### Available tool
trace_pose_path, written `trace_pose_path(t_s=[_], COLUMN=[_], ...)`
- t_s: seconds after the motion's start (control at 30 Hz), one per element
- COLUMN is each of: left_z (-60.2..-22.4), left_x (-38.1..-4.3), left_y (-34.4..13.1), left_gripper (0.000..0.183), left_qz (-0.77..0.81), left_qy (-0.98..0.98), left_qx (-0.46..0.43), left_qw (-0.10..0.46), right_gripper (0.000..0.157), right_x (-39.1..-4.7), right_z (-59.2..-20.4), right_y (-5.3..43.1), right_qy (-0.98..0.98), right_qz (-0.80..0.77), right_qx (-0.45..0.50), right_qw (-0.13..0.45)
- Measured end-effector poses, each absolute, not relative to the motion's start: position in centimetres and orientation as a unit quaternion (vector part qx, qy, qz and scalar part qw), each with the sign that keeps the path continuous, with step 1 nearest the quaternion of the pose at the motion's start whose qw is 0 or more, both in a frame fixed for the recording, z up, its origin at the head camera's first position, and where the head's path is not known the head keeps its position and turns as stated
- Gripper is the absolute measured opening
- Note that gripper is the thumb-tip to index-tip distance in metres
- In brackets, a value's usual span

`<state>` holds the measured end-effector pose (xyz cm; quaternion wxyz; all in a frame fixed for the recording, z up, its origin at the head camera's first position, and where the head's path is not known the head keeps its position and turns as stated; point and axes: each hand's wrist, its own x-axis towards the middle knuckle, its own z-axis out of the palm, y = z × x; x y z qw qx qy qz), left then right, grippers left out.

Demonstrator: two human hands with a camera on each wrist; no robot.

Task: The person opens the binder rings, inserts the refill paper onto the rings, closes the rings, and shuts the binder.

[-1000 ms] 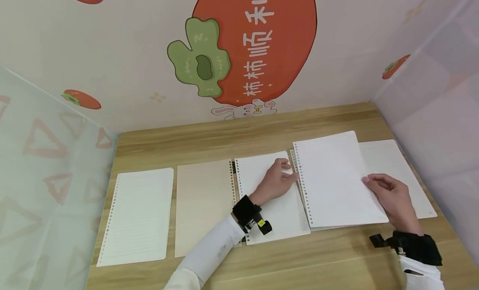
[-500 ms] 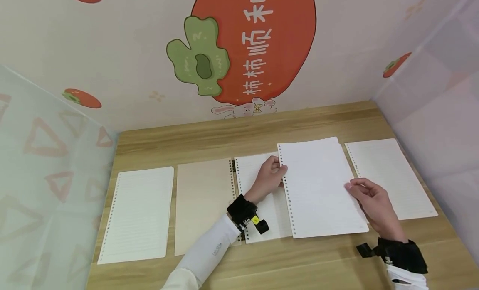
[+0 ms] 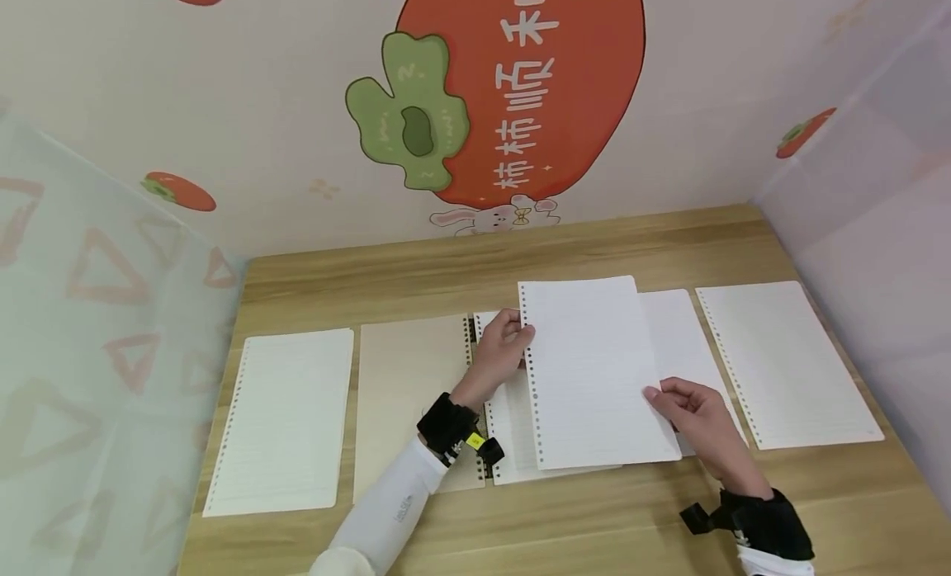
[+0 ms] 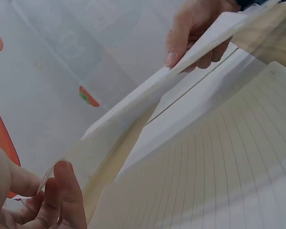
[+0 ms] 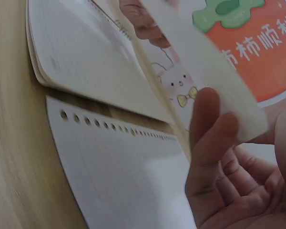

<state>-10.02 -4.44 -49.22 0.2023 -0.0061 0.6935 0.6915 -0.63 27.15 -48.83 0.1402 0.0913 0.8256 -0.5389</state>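
Observation:
A white loose-leaf sheet (image 3: pixel 594 370) with holes along its left edge is raised, tilted, over an open ring-bound notebook (image 3: pixel 416 403). My left hand (image 3: pixel 496 353) pinches the holed edge between thumb and fingers. On the opposite side, my right hand (image 3: pixel 702 415) pinches the sheet's right edge. In the left wrist view the paper (image 4: pixel 133 107) spans both hands, above a lined page (image 4: pixel 200 167). The right wrist view shows the paper (image 5: pixel 219 81) between my right thumb and fingers. Most of the notebook's right-hand page (image 3: pixel 513 452) is hidden under the sheet.
Another punched sheet (image 3: pixel 683 320) lies just right of the notebook, partly covered. Farther right is a lined punched sheet (image 3: pixel 791 361). A lined stack (image 3: pixel 290 419) lies at the left on the wooden table (image 3: pixel 594 526). Walls rise behind and at both sides.
Both hands have moved left with the sheet, from the right side to over the notebook. My left hand has taken hold of its holed edge. A sheet beneath has come partly into view.

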Motion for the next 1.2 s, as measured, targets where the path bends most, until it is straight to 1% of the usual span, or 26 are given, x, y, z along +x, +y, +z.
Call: trace_pose_path(t_s=[0.13,0.27,0.37,0.5,0.7,0.83,1.0,1.1,1.2], left_z=[-49.5,-49.8,-50.1,-50.4,-50.5,-50.7,-51.1,-51.3,-51.2], left_x=[-9.7,-9.2,-8.8,-8.3,-7.7,-7.4,-7.2,-7.2,-7.2], left_y=[-6.0,-7.4,-8.5,-9.9,-12.2,-13.3,-13.8,-13.7,-13.5], left_gripper=[0.03,0.033,0.035,0.034,0.038,0.034,0.032,0.036,0.041], left_qz=[0.669,0.653,0.644,0.633,0.6,0.552,0.457,0.395,0.352], left_qy=[0.717,0.731,0.742,0.758,0.792,0.828,0.883,0.908,0.921], left_qx=[0.0,0.008,0.01,0.016,0.036,0.054,0.099,0.137,0.165], left_qw=[0.196,0.196,0.185,0.157,0.105,0.077,0.042,0.02,0.013], right_gripper=[0.037,0.042,0.043,0.043,0.041,0.04,0.041,0.041,0.042], right_x=[-0.6,-0.7,-0.9,-1.0,-1.0,-0.9,-0.7,-0.5,-0.4], right_z=[-49.1,-49.4,-49.7,-50.1,-50.6,-51.0,-51.5,-51.5,-51.5], right_y=[25.9,24.9,24.2,23.5,22.5,22.0,21.5,21.3,21.1], right_qy=[0.818,0.818,0.808,0.786,0.77,0.763,0.755,0.754,0.751], right_qz=[-0.55,-0.544,-0.554,-0.581,-0.597,-0.602,-0.606,-0.607,-0.61], right_qx=[0.096,0.111,0.121,0.129,0.138,0.144,0.153,0.154,0.151], right_qw=[0.139,0.15,0.159,0.167,0.179,0.186,0.199,0.201,0.204])
